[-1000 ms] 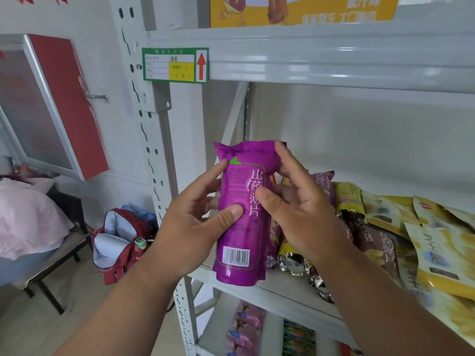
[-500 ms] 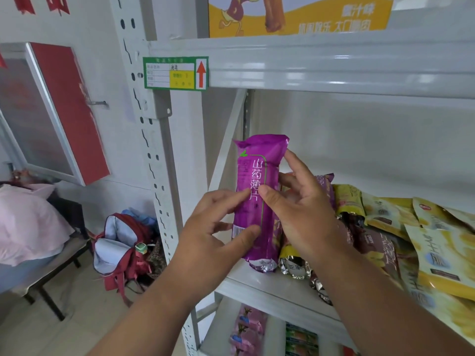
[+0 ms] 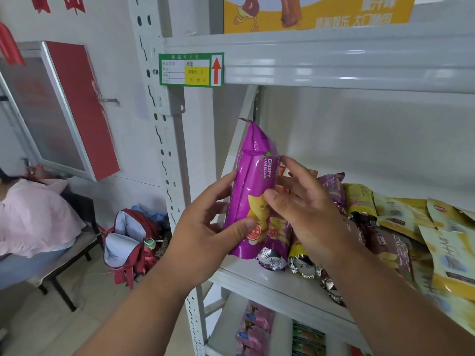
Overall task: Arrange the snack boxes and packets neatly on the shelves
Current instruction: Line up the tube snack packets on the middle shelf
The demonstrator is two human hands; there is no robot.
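A purple packet of crispy yam slices point(image 3: 253, 186) stands upright at the left end of the middle shelf point(image 3: 272, 283). My left hand point(image 3: 208, 227) grips its lower left side, thumb across the front. My right hand point(image 3: 305, 209) holds its right side, thumb on the front and fingers behind. To the right lie more purple and silver-ended packets point(image 3: 303, 265), then brown packets point(image 3: 388, 245) and yellow packets point(image 3: 457, 255) leaning in a loose row.
A grey shelf post point(image 3: 164, 155) stands left of the packet, with a green price label point(image 3: 191, 70) on the shelf above. Pink packets point(image 3: 254, 327) and green ones sit on the lower shelf. A red backpack point(image 3: 133, 242) and a bench with a person lie at left.
The purple packet has been turned in my hands so its printed front with English lettering faces me, and it has moved inward onto the shelf's left end. The view moved closer.
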